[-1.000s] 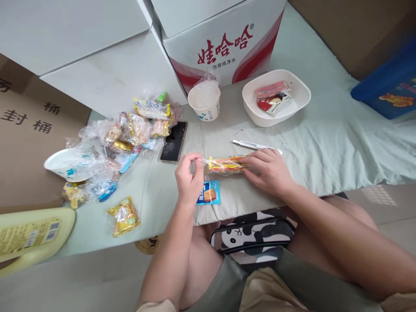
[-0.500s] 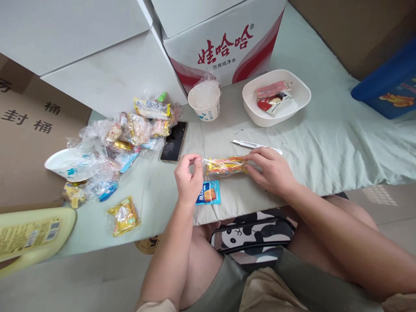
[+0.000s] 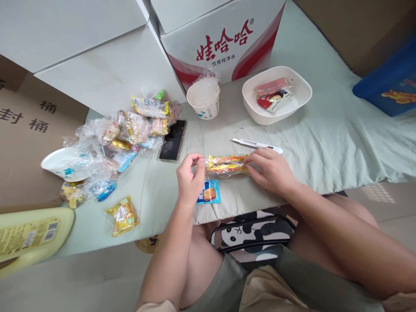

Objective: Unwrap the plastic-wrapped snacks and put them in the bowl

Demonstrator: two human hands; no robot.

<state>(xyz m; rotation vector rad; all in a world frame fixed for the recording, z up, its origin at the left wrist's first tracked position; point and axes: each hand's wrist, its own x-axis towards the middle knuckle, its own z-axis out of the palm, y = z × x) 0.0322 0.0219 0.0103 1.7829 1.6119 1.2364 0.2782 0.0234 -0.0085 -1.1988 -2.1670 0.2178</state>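
A long snack packet (image 3: 225,165) in clear and yellow-orange wrapping lies across the pale green cloth (image 3: 325,147) in front of me. My left hand (image 3: 189,177) pinches the clear twisted end at its left. My right hand (image 3: 271,171) is closed over its right end, fingers curled on the wrapper. A small blue snack packet (image 3: 209,193) lies flat just below the left hand. A white pen-like tool (image 3: 256,145) rests on the cloth just beyond the right hand.
A heap of wrapped snacks (image 3: 130,130), a paper plate (image 3: 56,160) and a dark phone (image 3: 173,140) lie at left. A paper cup (image 3: 204,99) and a white bowl (image 3: 294,108) with packets stand before a printed carton (image 3: 224,39). A panda bag (image 3: 253,234) rests between my knees.
Both hands stay on the long packet; the right hand's fingers have shifted slightly along its right end. The view has tilted a little.
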